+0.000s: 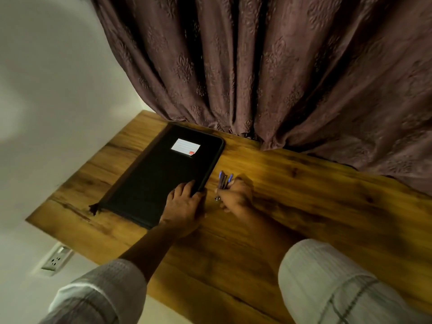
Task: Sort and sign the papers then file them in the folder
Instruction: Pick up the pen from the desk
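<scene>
The folder (161,176) is lying closed and flat on the wooden surface (304,195), on the person's left side. Its long axis is running away from the person, slanting from near left to far right, with the white label (185,146) at the far end and the dark zip tab (93,208) at the near left corner.

The left hand (183,206) is the nearer one. It is resting on the near end of the folder's right long edge, with its fingers lying fairly straight on the cover and its thumb sitting against the edge.

The right hand (236,198) is resting on the surface just beside that same edge, apart from the folder. Its fingers are curling round a small bundle of pens (224,182), whose blue ends are pointing away from the person.

No loose papers are showing. In all likelihood they are sitting inside the folder, so the coming move is probably calling for the cover to be opened from the right edge. The left hand is already sitting on that edge. The right hand is occupied with the pens.
</scene>
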